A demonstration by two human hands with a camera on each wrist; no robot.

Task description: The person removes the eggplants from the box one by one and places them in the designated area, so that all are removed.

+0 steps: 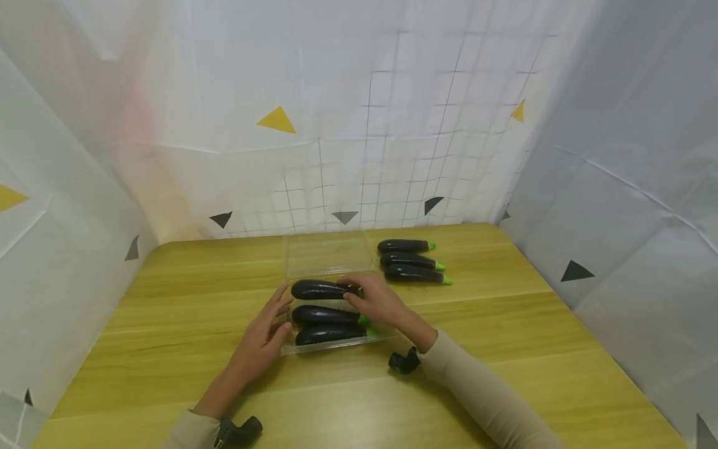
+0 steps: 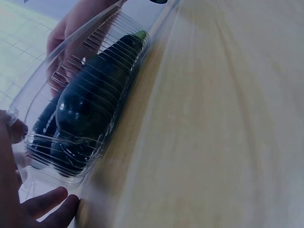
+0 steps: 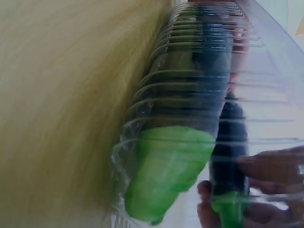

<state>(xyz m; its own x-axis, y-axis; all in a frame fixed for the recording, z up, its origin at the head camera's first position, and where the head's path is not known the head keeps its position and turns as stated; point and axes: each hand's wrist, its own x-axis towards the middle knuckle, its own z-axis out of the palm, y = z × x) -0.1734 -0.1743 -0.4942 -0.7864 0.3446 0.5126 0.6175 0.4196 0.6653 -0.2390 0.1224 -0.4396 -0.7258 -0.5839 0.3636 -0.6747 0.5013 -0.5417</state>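
a right hand [image 1: 377,300] pinches an eggplant [image 1: 316,289] near its stem at the far side of a clear container [image 1: 336,345] on the tabletop [image 1: 314,393], left hand [image 1: 266,330] beside it, fingers apart; lowering level, parallel to the two eggplants inside [image 1: 324,314], should seat it best.

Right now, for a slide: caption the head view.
Right hand holds an eggplant at a clear box, two inside; left hand at the box's left end; three eggplants on the table.
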